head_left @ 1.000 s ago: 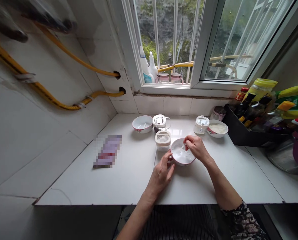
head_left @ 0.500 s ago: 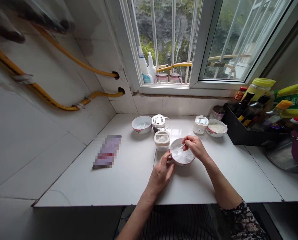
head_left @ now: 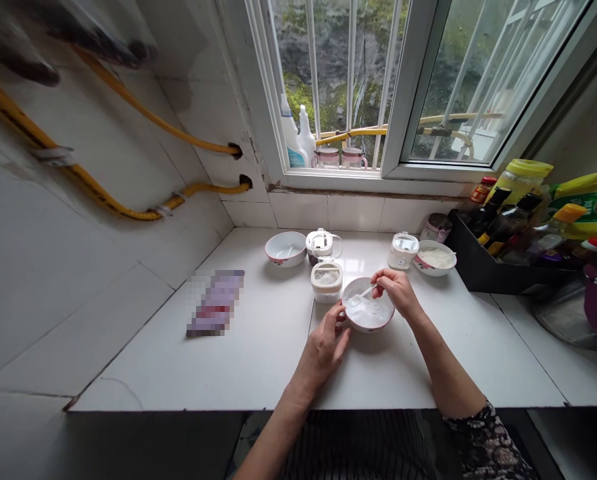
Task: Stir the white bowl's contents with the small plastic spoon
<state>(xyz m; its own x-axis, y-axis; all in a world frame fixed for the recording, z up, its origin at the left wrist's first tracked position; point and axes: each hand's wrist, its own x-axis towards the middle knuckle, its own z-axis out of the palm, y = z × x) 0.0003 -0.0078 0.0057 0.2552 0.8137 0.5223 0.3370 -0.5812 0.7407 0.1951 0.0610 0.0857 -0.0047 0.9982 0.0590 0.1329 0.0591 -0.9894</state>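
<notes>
A white bowl with a red rim (head_left: 373, 320) and white contents stands on the white counter in front of me. My left hand (head_left: 324, 343) grips its left edge with the fingers at the rim. Pinched in my right hand (head_left: 394, 291) is a small white spoon (head_left: 367, 291), its tip down in the bowl. Just behind and left of the bowl is a lidded container (head_left: 327, 283). Behind that sits another container with its clear lid raised (head_left: 320, 245), beside a white bowl (head_left: 285, 250) with a spoon inside.
At the back right are a lidded jar (head_left: 403, 251) and a bowl of white food (head_left: 435, 259). A black box (head_left: 498, 270) of bottles and a metal pot (head_left: 563, 318) stand farther right. A blurred purple item (head_left: 217, 303) lies on the left.
My right hand has shifted slightly right and up, and the spoon has moved with it inside the bowl. My left hand stays at the bowl's edge. The view has shifted slightly.
</notes>
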